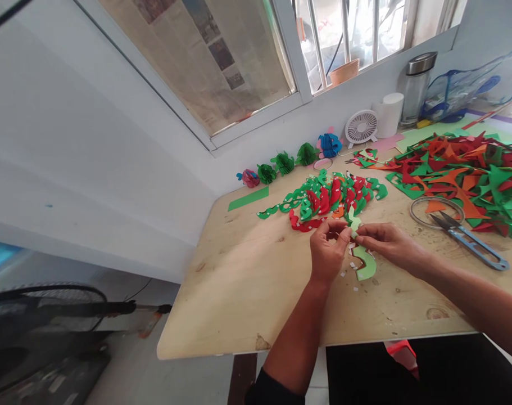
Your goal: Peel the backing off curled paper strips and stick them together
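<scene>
A light green wavy paper strip (367, 266) runs between my hands, its lower curve near the tabletop and its upper end beside the pile. My left hand (328, 250) pinches the strip at its middle with thumb and fingertips. From the other side, my right hand (386, 241) grips the same strip, fingertips almost touching the left ones. The exact spot under the fingers is hidden. Small white paper bits (356, 289) lie scattered around the strip. Just beyond my hands is a pile of green and red wavy paper cutouts (324, 199), many dotted with white squares.
Thread snips (477, 242) and a tape roll (416, 214) lie at right, beside a heap of coloured paper scraps (462, 174). Folded paper ornaments (284, 163), a small white fan (362, 127) and a glass bottle (412, 95) line the wall. A green paper strip (248, 198) lies far left.
</scene>
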A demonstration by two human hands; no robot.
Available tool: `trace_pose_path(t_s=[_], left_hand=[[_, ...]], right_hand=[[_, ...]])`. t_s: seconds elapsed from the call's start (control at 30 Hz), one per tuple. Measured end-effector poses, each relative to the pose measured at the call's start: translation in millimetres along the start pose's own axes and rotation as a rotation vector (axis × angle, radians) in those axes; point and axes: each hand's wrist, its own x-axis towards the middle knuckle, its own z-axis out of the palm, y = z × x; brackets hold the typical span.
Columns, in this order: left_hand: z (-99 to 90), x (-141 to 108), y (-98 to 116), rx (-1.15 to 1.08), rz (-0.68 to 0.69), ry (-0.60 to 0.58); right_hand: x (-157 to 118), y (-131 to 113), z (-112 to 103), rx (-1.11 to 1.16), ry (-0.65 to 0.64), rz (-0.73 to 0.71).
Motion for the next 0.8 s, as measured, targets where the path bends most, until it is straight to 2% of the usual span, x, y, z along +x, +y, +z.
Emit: trace_pose_path(t_s=[0.1,0.17,0.3,0.53,0.8], left_hand=[[-3.6,-1.4,3.6,0.276,0.247,0.044],[-5.4,-1.1,4.6,0.407,0.389,0.011],[-5.3,0.2,1.8,0.589,0.535,-0.068],[-2.6,0.4,-2.5,0.728,0.573,-0.097],[-1.4,0.1,-2.1,0.678,0.532,-0.104]], right_hand=[[1.4,4.1,-1.2,-0.039,0.022,-0.018],[2.2,5.6,-2.3,-0.062,0.029,-0.032],[2.2,5.3,-4.1,-0.151,0.054,-0.048],[-0.5,6.6,-3.5,-0.44,0.128,-0.127],[0.2,9.2,-2.2,-0.489,0.149,-0.16]])
